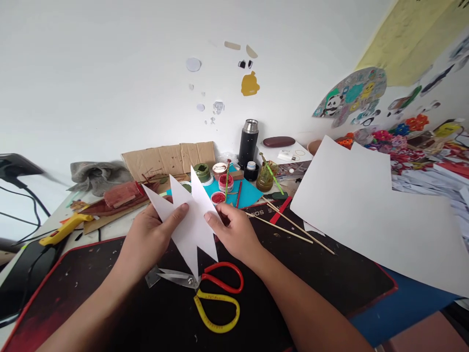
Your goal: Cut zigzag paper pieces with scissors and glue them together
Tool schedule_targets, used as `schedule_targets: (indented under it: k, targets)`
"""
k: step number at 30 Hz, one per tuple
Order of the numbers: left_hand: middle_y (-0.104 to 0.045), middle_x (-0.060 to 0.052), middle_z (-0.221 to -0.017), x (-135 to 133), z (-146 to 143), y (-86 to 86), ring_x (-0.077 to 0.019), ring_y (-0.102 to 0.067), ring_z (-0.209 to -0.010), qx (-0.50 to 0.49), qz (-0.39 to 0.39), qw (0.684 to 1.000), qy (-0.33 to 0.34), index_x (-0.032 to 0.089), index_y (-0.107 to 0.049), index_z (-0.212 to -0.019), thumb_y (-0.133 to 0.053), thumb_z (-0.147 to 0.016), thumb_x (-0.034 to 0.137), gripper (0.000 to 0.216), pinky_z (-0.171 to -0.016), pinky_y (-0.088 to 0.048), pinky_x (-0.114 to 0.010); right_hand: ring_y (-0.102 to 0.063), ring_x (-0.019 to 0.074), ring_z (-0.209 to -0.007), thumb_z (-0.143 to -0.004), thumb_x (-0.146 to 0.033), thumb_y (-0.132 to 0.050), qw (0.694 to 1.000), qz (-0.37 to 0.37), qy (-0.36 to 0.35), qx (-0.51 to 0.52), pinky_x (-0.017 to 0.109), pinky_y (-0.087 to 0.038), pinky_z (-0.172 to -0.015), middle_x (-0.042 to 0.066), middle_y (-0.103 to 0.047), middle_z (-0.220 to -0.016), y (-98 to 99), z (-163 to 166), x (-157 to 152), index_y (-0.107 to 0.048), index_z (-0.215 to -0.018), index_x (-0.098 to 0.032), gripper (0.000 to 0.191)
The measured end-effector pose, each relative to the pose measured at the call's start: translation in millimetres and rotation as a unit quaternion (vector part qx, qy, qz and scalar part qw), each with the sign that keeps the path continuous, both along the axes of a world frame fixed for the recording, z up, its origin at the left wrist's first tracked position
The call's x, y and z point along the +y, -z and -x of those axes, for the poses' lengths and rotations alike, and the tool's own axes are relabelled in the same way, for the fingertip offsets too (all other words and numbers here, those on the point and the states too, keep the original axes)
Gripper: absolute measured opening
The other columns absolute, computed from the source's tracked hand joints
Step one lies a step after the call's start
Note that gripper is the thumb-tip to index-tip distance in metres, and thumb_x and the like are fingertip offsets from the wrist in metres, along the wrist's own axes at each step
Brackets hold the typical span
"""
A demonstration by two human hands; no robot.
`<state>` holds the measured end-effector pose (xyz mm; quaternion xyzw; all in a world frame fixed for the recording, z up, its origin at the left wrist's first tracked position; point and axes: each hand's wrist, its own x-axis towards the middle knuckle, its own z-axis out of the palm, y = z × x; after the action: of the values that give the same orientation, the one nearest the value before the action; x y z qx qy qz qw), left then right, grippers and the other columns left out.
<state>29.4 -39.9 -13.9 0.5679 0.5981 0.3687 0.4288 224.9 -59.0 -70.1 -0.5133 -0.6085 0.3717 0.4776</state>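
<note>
Both hands hold a zigzag paper cutout (190, 215) up at the centre of the frame, just above the black mat (110, 293). The left hand (148, 239) pinches its left side, thumb on the front face and the other fingers hidden behind; the right hand (234, 232) grips the right edge the same way, fingers curled to the sheet. The cutout shows three sharp points upward and two long points downward, the lower tips hanging just over the scissors (205, 288), which lie closed on the mat below — red and yellow handles toward the lower middle of the frame. As a judgement, the cutting looks finished for this piece and the step in hand is checking or aligning it; any next handling calls for a light, even pinch, since the thin points would bend or crease easily. To the right a large white sheet (373, 220) lies on the worktop, with thin wooden sticks (289, 226) between it and the right hand. Paint jars (225, 182) and a flask (248, 142) stand behind, near the wall.
</note>
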Motion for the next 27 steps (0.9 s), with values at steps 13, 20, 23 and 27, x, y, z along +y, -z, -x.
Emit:
schedule_targets:
  k: [13,20,23,27]
  targets:
    - [-0.089,-0.015,-0.097,2.5,-1.9,6.0,-0.0415,-0.083,-0.09,-0.013,0.035,0.997,0.068,0.019,-0.081,-0.098,-0.082,-0.079,0.073,0.057,-0.076,-0.07,-0.048,-0.062,0.0166,-0.063,-0.104,-0.043,-0.065,1.0,0.024,0.001,0.001,0.027,-0.044,-0.057,-0.002,-0.065,-0.071,3.9,-0.9,0.9,-0.067,-0.088,-0.022,0.026]
    - [-0.089,-0.015,-0.096,0.7,-2.9,5.1,-0.0421,-0.083,-0.089,0.013,0.004,0.999,0.047,0.018,-0.081,-0.101,-0.079,-0.079,0.074,0.06,-0.073,-0.07,-0.049,-0.051,0.0159,-0.061,-0.1,-0.037,-0.065,0.997,-0.015,0.032,-0.071,0.029,-0.036,-0.059,-0.004,-0.057,-0.067,3.3,0.4,1.4,-0.061,-0.082,-0.024,0.023]
    - [-0.088,-0.015,-0.092,0.2,-3.4,6.0,-0.0416,-0.083,-0.087,0.023,0.005,0.998,0.052,0.019,-0.08,-0.092,-0.079,-0.078,0.074,0.057,-0.075,-0.07,-0.048,-0.048,0.0161,-0.061,-0.098,-0.033,-0.067,0.987,-0.046,0.056,-0.142,0.03,-0.033,-0.061,-0.004,-0.055,-0.067,4.7,0.9,0.3,-0.056,-0.081,-0.024,0.022]
    - [-0.086,-0.013,-0.085,-0.7,-5.8,7.5,-0.0412,-0.082,-0.088,0.046,0.001,0.998,0.05,0.02,-0.079,-0.085,-0.078,-0.08,0.072,0.051,-0.079,-0.069,-0.048,-0.049,0.0167,-0.064,-0.099,-0.029,-0.066,0.973,-0.074,0.058,-0.209,0.031,-0.031,-0.064,-0.003,-0.055,-0.068,7.0,2.5,-0.9,-0.049,-0.078,-0.025,0.028]
